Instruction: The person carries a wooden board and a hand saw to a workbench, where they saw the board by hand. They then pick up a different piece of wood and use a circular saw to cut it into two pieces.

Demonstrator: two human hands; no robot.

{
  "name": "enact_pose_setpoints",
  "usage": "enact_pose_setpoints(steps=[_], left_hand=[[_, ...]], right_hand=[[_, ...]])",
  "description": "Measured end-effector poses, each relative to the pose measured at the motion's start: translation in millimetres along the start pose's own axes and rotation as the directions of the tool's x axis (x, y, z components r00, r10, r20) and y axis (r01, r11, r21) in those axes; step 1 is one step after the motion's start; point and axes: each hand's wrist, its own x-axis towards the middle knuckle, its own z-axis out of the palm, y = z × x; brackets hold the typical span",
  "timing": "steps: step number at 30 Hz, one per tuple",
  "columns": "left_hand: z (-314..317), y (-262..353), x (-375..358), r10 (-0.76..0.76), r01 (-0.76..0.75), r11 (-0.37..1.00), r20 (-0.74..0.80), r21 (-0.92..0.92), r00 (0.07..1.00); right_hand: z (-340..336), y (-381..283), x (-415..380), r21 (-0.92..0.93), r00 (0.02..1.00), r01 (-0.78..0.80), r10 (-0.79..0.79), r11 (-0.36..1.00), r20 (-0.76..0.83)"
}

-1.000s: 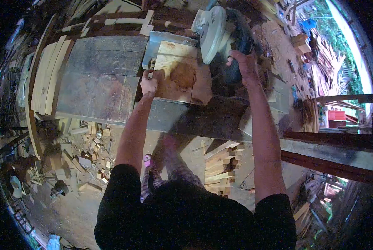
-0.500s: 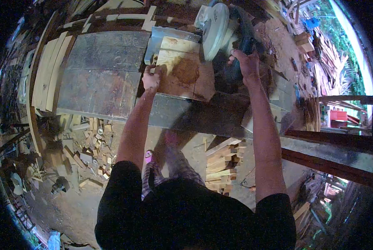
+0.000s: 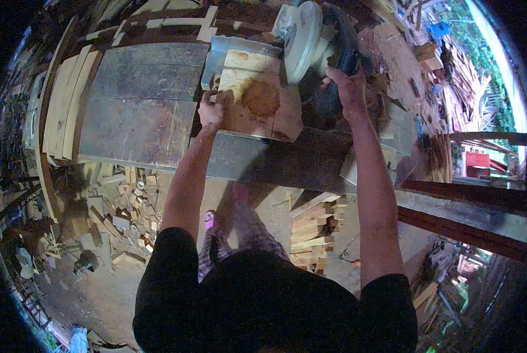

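Observation:
My right hand (image 3: 348,93) is closed around the dark handle of a miter saw (image 3: 303,44), whose pale round blade guard stands raised at the top middle. Left of the guard, a squarish wooden board (image 3: 254,94) with a dark round stain lies on the saw's base. At that board's left edge, my left hand (image 3: 211,110) is closed, its fingertips pinching a small piece of wood (image 3: 215,81) beside a metal fence (image 3: 216,56). The fingers partly hide this piece. Shadow covers the area beneath the saw head.
A dark plank-topped bench (image 3: 140,100) extends to the left, with long light boards (image 3: 69,106) at its end. Below it, wood offcuts (image 3: 137,206) litter the ground. Stacked timber (image 3: 316,229) stands near my legs. Beams (image 3: 469,220) cross at the right.

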Motion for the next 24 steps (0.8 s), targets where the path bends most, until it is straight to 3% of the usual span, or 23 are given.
enact_pose_setpoints(steps=[1, 5, 7, 10, 11, 14, 15, 16, 18, 19, 22, 24], left_hand=[[2.8, -8.2, 2.4, 0.056, -0.056, 0.998, -0.003, -0.024, 0.998], [0.8, 0.4, -0.6, 0.043, -0.044, 0.999, -0.016, -0.028, 0.999], [0.5, 3.2, -0.2, -0.098, 0.098, 0.995, 0.010, -0.028, 0.995], [-6.2, 15.5, -6.3, -0.129, 0.130, 0.991, 0.027, -0.040, 0.991], [-7.4, 31.1, -10.2, -0.162, 0.164, 0.982, -0.021, 0.097, 0.987], [3.4, 0.3, -1.3, -0.094, 0.095, 0.995, -0.015, 0.023, 0.995], [-3.1, 26.3, -9.3, -0.179, 0.180, 0.981, -0.023, 0.073, 0.984], [-5.2, 28.9, -11.1, -0.165, 0.167, 0.984, -0.031, 0.062, 0.986], [-3.0, 26.3, -9.0, -0.094, 0.103, 0.983, -0.067, 0.154, 0.993], [-2.5, 25.1, -8.2, -0.081, 0.091, 0.986, -0.073, 0.143, 0.994], [-2.6, 23.4, -7.7, -0.170, 0.172, 0.979, -0.033, 0.109, 0.985], [-4.9, 25.1, -8.4, -0.231, 0.229, 0.970, 0.015, 0.079, 0.973]], right_hand=[[-0.4, 1.6, 0.5, -0.001, 1.000, 0.000, 0.000, 1.000, -0.001], [-1.9, 3.5, 1.2, -0.026, 0.999, -0.034, 0.033, 0.999, -0.023], [-3.0, 5.4, 0.9, -0.025, 1.000, -0.029, 0.029, 0.999, 0.001], [0.1, 4.7, 2.8, -0.026, 0.999, 0.034, -0.034, 0.999, -0.002], [4.9, -5.4, -1.3, -0.036, 1.000, 0.023, -0.023, 0.999, -0.005], [6.4, -18.2, 0.4, -0.007, 1.000, 0.015, -0.015, 1.000, 0.008], [3.4, -19.2, 4.8, 0.030, 1.000, 0.004, -0.005, 1.000, 0.022], [-4.7, -9.9, 17.7, 0.031, 0.999, 0.023, -0.024, 0.999, 0.026], [-25.1, 9.8, 52.7, 0.073, 0.989, -0.051, 0.061, 0.996, -0.136], [-28.5, 2.8, 62.1, 0.073, 0.990, -0.033, 0.043, 0.997, -0.135], [-32.4, -16.0, 79.0, 0.013, 0.978, -0.015, 0.018, 1.000, -0.208], [-30.3, -36.8, 82.5, 0.073, 0.989, -0.079, 0.087, 0.994, -0.120]])
